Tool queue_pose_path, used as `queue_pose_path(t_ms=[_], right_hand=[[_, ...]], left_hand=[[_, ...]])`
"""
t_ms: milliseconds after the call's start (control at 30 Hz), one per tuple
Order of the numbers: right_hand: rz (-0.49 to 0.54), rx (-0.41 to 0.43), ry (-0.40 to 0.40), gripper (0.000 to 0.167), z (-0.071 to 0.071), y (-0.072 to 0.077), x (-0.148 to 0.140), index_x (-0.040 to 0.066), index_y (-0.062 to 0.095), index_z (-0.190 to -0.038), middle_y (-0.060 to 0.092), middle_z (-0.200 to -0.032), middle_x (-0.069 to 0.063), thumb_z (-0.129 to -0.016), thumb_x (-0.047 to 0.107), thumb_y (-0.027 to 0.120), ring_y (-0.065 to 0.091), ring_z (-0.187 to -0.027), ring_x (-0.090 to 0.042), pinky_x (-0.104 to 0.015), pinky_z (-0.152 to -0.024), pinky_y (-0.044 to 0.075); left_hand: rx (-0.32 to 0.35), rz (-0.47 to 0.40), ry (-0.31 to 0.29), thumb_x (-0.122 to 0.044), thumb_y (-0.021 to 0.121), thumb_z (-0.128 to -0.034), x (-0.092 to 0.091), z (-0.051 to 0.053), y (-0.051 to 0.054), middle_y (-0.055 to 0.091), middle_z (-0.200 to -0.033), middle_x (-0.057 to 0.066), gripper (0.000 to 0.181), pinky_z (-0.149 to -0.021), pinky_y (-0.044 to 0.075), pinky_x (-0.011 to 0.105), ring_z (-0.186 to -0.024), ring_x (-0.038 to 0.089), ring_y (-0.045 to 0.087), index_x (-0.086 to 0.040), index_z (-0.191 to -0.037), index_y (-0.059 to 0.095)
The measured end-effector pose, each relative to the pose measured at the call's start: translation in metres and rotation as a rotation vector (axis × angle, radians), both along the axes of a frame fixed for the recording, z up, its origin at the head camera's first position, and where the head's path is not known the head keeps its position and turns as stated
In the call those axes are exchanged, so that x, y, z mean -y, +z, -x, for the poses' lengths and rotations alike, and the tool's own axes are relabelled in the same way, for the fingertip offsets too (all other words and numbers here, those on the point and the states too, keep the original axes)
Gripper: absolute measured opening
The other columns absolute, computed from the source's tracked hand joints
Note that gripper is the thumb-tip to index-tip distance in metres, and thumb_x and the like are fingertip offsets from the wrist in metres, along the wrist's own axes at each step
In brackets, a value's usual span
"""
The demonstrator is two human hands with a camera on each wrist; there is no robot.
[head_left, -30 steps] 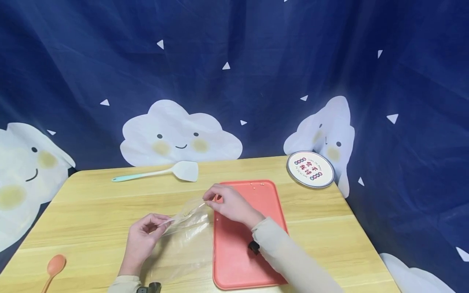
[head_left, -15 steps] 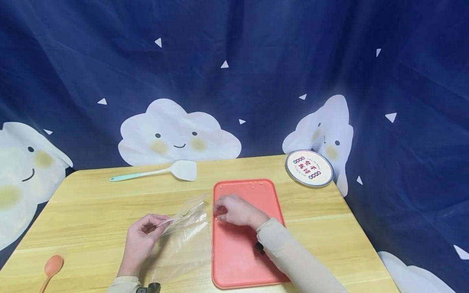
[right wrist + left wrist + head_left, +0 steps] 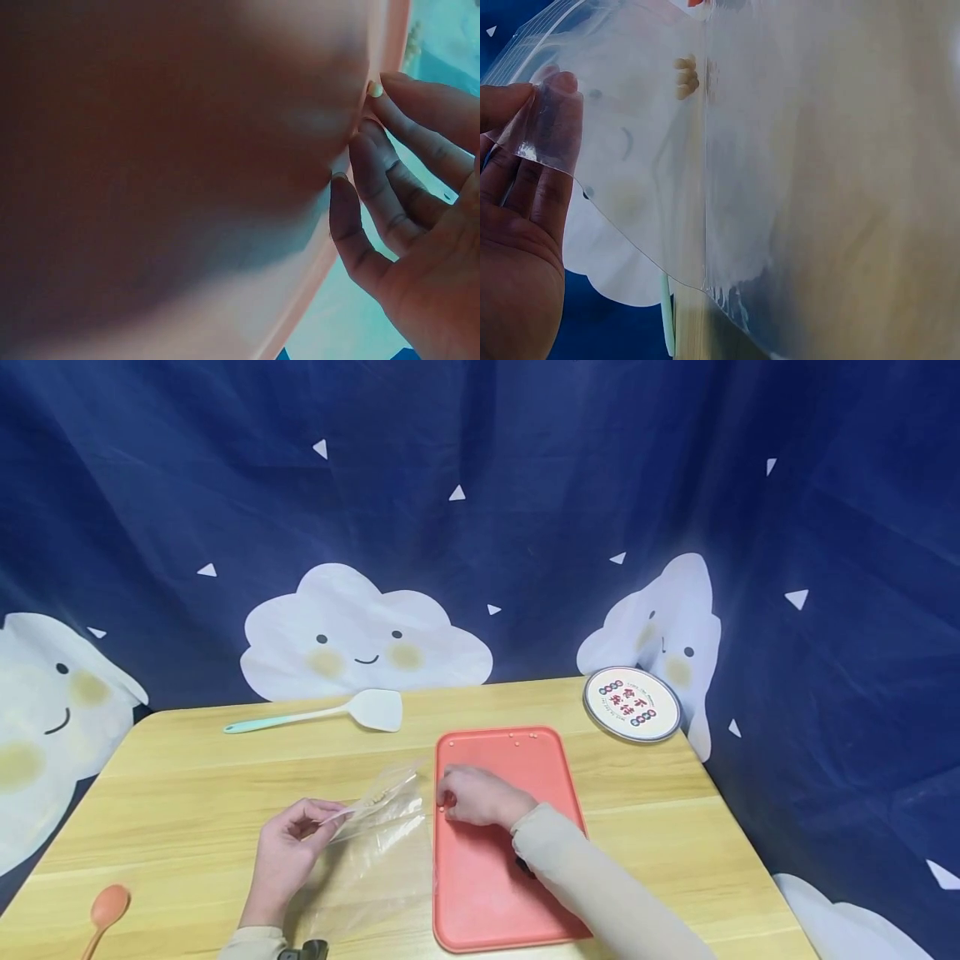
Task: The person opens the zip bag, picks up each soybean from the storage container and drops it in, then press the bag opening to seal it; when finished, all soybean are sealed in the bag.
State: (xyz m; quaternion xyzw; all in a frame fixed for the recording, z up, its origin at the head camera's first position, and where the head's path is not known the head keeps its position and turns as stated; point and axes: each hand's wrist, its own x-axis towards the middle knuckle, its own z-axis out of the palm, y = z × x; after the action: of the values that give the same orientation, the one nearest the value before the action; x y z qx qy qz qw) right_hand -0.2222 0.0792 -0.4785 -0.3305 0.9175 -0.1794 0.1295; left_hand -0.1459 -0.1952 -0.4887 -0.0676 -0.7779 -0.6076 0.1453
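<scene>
My left hand [image 3: 288,852] pinches the edge of a clear zip bag [image 3: 382,852] between thumb and fingers. In the left wrist view, several pale tan beans [image 3: 685,77] sit together inside the bag [image 3: 645,172]. My right hand [image 3: 480,795] is over the left rim of a coral-red tray [image 3: 510,893]. In the right wrist view, the tips of its thumb and index finger meet around a small pale bean [image 3: 375,88] against the tray's rim; the other fingers are loosely bent. Several more beans [image 3: 517,743] lie at the tray's far end.
Behind the bag lies a white spatula [image 3: 377,710] with a mint handle. An orange spoon [image 3: 110,906] is at the table's left. A patterned plate [image 3: 632,704] stands at the far right corner, before the blue cloud-print curtain [image 3: 525,527].
My right hand has let go of the bag's edge and moved right and down to the bean by the tray's left rim. The left hand has kept its hold on the bag.
</scene>
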Motion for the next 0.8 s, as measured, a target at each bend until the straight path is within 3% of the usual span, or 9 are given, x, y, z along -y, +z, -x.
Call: queue_pose_path(t_ms=[167,300,400,633,800], right_hand=[[-0.032,-0.002,-0.027,0.012,0.002,-0.003,0.006,0.019,0.066,-0.082,0.05,-0.083,0.011,-0.084,0.014,0.076,0.049,-0.078,-0.006,-0.019,-0.072,0.045],[-0.033,0.026,-0.049,0.014,0.003,-0.004,0.01,0.017,0.063,-0.08,0.05,-0.08,0.01,-0.085,0.012,0.075,0.05,-0.076,-0.007,-0.021,-0.07,0.045],[-0.025,0.053,-0.05,0.015,0.005,-0.004,0.009,0.017,0.062,-0.079,0.051,-0.079,0.01,-0.086,0.012,0.074,0.05,-0.076,-0.007,-0.021,-0.069,0.045],[0.084,0.104,-0.033,0.016,0.009,-0.008,-0.001,0.017,0.06,-0.079,0.055,-0.075,0.009,-0.088,0.009,0.071,0.052,-0.074,-0.009,-0.021,-0.069,0.046],[0.209,0.182,-0.04,0.014,0.009,-0.006,-0.01,0.014,0.064,-0.08,0.059,-0.075,0.009,-0.086,0.004,0.072,0.054,-0.071,-0.007,-0.02,-0.068,0.049]], left_hand=[[-0.021,-0.001,-0.007,0.018,0.072,-0.0777,0.0,0.001,-0.002,0.071,-0.09,0.016,0.019,-0.071,0.058,0.02,-0.08,0.018,0.069,0.002,-0.074,0.064],[-0.049,-0.007,-0.013,0.021,0.071,-0.0765,0.001,0.002,-0.004,0.07,-0.089,0.018,0.02,-0.071,0.057,0.019,-0.08,0.012,0.068,0.002,-0.074,0.063],[-0.06,-0.002,-0.012,0.019,0.071,-0.0775,0.001,0.002,-0.004,0.07,-0.089,0.018,0.02,-0.071,0.057,0.02,-0.079,0.015,0.069,0.001,-0.074,0.063],[-0.057,-0.011,-0.015,0.021,0.071,-0.0774,0.002,0.001,-0.003,0.07,-0.089,0.019,0.021,-0.071,0.057,0.019,-0.079,0.013,0.069,0.002,-0.073,0.062],[-0.038,-0.006,-0.007,0.019,0.071,-0.0776,0.002,0.001,-0.003,0.07,-0.089,0.018,0.02,-0.071,0.058,0.02,-0.079,0.018,0.069,0.002,-0.073,0.063]])
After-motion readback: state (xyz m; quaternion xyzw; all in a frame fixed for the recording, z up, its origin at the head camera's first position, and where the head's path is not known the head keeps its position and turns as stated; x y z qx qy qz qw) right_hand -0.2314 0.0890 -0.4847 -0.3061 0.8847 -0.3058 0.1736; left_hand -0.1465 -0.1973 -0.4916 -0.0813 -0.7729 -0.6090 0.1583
